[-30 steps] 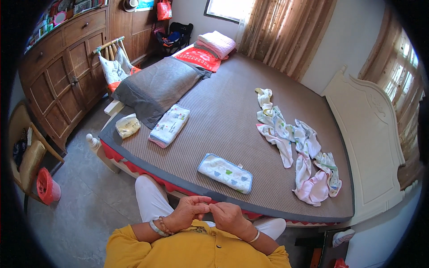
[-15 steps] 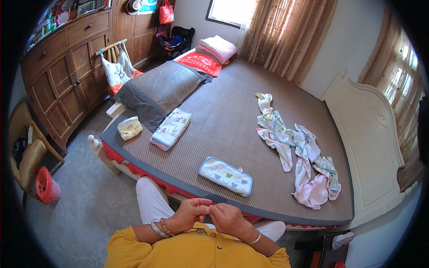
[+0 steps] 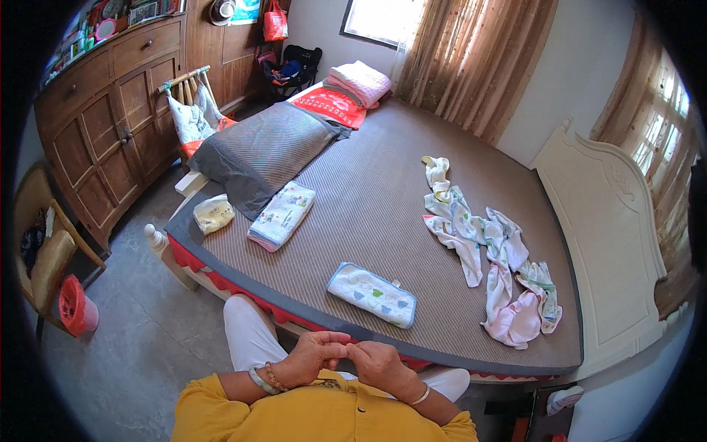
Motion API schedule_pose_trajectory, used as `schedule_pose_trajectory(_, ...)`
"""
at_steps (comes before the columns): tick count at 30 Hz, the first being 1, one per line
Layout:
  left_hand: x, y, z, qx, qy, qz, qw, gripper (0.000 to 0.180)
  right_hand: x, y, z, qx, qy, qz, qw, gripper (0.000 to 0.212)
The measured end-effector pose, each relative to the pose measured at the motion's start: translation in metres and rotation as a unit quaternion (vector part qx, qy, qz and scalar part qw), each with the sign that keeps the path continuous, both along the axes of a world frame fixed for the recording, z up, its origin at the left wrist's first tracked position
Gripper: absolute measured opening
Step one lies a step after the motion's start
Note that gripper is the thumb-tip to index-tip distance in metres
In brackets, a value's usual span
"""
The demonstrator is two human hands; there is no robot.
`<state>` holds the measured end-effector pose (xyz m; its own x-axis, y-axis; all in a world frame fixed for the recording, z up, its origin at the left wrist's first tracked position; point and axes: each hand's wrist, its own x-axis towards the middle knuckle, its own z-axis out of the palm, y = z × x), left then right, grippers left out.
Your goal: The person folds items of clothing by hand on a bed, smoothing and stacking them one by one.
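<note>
Just in front of my yellow shirt, at the bed's near edge, my two hands meet at the fingertips. My left hand (image 3: 312, 359) is closed in a pinch, with a bracelet at its wrist. Against its fingertips presses my right hand (image 3: 380, 367), also closed, its fingers bent. Anything between them is too small or hidden to make out. Nearest to the hands on the bed lies a folded white cloth (image 3: 372, 295) with blue edging and a printed pattern. Farther left rest a stack of folded printed cloths (image 3: 283, 215) and a soft pale-yellow packet (image 3: 213, 214).
Loose baby clothes (image 3: 471, 225) lie heaped along the right of the bed (image 3: 368, 184). A grey striped cover (image 3: 269, 147) and folded pink bedding (image 3: 359, 81) are at its far left. A cream headboard (image 3: 604, 236) stands right; a red bin (image 3: 78, 306) and chair (image 3: 53, 261) stand left.
</note>
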<state>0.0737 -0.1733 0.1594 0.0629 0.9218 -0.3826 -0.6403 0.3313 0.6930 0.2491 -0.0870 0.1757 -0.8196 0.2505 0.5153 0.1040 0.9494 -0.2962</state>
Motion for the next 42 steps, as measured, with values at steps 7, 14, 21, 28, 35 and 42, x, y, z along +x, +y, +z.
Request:
schedule_pose_trajectory(7, 0.0, 0.001, -0.001, -0.016, 0.007, 0.001, 1.0, 0.032, -0.001, 0.001, 0.0, 0.003, 0.009, 0.0, 1.0, 0.004)
schedule_pose_trajectory(14, -0.001, 0.002, -0.001, -0.015, 0.014, -0.032, 0.999, 0.035, 0.001, 0.002, 0.002, -0.003, -0.005, 0.007, 1.0, 0.005)
schedule_pose_trajectory(21, -0.002, 0.003, -0.006, -0.006, -0.036, -0.125, 0.991, 0.044, 0.012, 0.009, -0.001, -0.035, -0.01, 0.01, 0.999, 0.007)
schedule_pose_trajectory(28, -0.01, 0.017, 0.007, 0.088, 0.0, -0.047, 0.995, 0.036, 0.07, 0.095, -0.084, -0.218, 0.132, -0.347, 0.903, 0.008)
schedule_pose_trajectory(35, -0.008, 0.03, 0.031, 0.17, -0.188, 0.013, 0.967, 0.033, 0.157, 0.144, -0.177, -0.101, -0.079, -0.528, 0.839, 0.038)
schedule_pose_trajectory(42, -0.003, 0.046, 0.041, 0.198, -0.271, 0.0, 0.942, 0.032, 0.161, 0.138, -0.202, -0.026, -0.071, -0.538, 0.84, 0.044)
